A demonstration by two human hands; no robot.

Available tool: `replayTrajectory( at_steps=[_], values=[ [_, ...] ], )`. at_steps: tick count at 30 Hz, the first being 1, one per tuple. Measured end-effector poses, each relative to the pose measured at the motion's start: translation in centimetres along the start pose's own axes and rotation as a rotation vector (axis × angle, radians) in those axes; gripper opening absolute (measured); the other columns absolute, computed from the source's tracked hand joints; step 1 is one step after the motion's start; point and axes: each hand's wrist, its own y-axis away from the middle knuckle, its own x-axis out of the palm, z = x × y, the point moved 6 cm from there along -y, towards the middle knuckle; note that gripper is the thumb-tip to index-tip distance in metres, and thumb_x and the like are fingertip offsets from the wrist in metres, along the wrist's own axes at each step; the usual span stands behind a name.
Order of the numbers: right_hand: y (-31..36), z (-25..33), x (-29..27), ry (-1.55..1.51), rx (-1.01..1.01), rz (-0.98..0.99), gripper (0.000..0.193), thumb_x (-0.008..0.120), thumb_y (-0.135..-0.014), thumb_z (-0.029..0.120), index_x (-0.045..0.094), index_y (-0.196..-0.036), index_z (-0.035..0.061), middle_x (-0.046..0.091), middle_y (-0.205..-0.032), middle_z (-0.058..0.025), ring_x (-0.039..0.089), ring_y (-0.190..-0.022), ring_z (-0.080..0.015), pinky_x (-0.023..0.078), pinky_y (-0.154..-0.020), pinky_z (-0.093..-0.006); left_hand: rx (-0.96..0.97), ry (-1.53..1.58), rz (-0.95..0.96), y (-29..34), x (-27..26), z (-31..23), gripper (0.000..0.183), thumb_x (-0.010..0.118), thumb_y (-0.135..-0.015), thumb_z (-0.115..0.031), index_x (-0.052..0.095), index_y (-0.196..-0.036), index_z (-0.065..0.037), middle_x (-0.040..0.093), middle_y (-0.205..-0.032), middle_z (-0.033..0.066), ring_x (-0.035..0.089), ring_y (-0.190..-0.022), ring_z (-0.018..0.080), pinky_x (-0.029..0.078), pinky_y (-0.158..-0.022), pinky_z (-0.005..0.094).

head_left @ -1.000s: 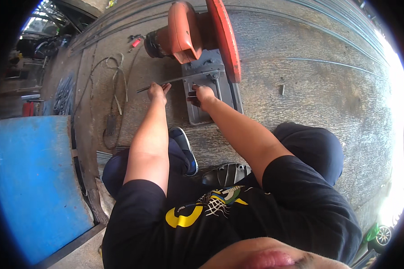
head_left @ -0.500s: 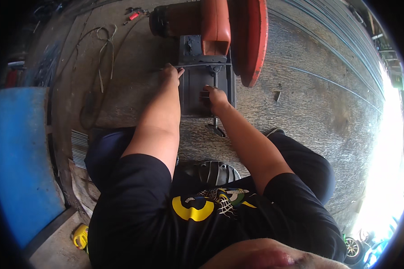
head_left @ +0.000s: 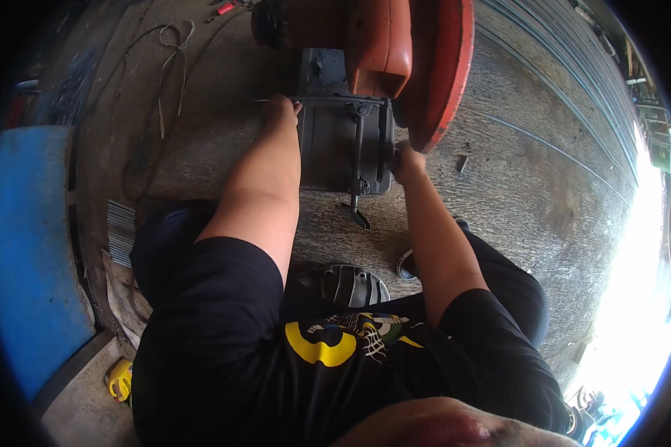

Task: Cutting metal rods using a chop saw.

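A red cut-off saw (head_left: 380,52) with a round disc guard (head_left: 451,82) stands before me on its dark metal base (head_left: 328,149). My left hand (head_left: 282,112) is at the base's left edge, fingers closed around a thin metal rod (head_left: 259,100) whose end sticks out to the left. Along the base runs a clamp screw (head_left: 356,149), with its crank handle (head_left: 356,216) at the near end. Beside the base's right edge, just under the disc guard, my right hand (head_left: 408,162) has its fingers curled. Whatever those fingers hold is hidden.
Long thin metal rods (head_left: 566,82) lie on the worn wooden board at the right. A small metal offcut (head_left: 463,164) is nearer. To the left are a looped cord (head_left: 175,48), a bundle of short rods (head_left: 121,227), a blue panel (head_left: 33,253) and a yellow tape measure (head_left: 119,378).
My right hand has left the clamp screw and moved to the right side of the base, under the disc guard. My left hand stays at the base's left edge. The view has shifted slightly.
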Motion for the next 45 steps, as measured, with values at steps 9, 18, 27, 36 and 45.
replayTrajectory(
  at_steps=[9, 18, 27, 36, 45],
  values=[
    [-9.8, 3.8, -6.5, -0.122, 0.013, -0.199, 0.018, 0.057, -0.086, 0.022, 0.056, -0.095, 0.0071, 0.058, -0.074, -0.0064, 0.056, -0.059, -0.0195, 0.044, -0.047, -0.0288, -0.013, -0.072, -0.166, -3.5, 0.1, 0.8, 0.018, 0.050, -0.092, -0.015, 0.057, -0.086, 0.000, 0.060, -0.076, 0.0108, 0.061, -0.064, 0.0191, 0.056, -0.060, 0.0282],
    [-17.1, 9.4, -7.2, -0.116, -0.034, -0.224, 0.021, 0.061, -0.085, 0.023, 0.057, -0.097, 0.0059, 0.062, -0.080, -0.0098, 0.063, -0.066, -0.0242, 0.050, -0.051, -0.0321, 0.049, -0.081, -0.258, -2.4, -0.3, 0.1, 0.015, 0.054, -0.089, -0.015, 0.055, -0.093, -0.001, 0.061, -0.085, 0.0100, 0.062, -0.071, 0.0175, 0.055, -0.057, 0.0250],
    [-15.1, 13.0, -4.7, 0.116, -0.056, -0.312, 0.034, 0.063, -0.087, 0.031, 0.056, -0.103, 0.0018, 0.060, -0.084, -0.0121, 0.062, -0.063, -0.0247, 0.054, -0.049, -0.0338, 0.055, -0.126, -0.204, -2.0, -0.1, 0.6, 0.019, 0.052, -0.090, -0.020, 0.053, -0.098, -0.002, 0.059, -0.087, 0.0097, 0.061, -0.073, 0.0179, 0.055, -0.061, 0.0267],
    [-20.9, 13.5, -3.9, 0.310, -0.066, -0.398, 0.049, 0.061, -0.086, 0.044, 0.060, -0.106, 0.0001, 0.063, -0.101, -0.0154, 0.064, -0.084, -0.0273, 0.054, -0.069, -0.0372, 0.066, -0.196, -0.155, -0.1, 0.3, 2.8, 0.024, 0.051, -0.092, -0.024, 0.051, -0.103, -0.003, 0.057, -0.089, 0.0094, 0.060, -0.074, 0.0184, 0.054, -0.065, 0.0283],
    [-25.3, 15.0, -3.2, 1.199, -0.095, -0.284, 0.036, 0.056, -0.082, 0.028, 0.065, -0.108, 0.0045, 0.062, -0.116, -0.0150, 0.061, -0.107, -0.0252, 0.047, -0.089, -0.0358, 0.049, -0.266, -0.117, 0.3, 0.4, 2.9, 0.029, 0.050, -0.093, -0.029, 0.048, -0.108, -0.004, 0.055, -0.091, 0.0091, 0.058, -0.076, 0.0188, 0.054, -0.069, 0.0300]
  ],
)
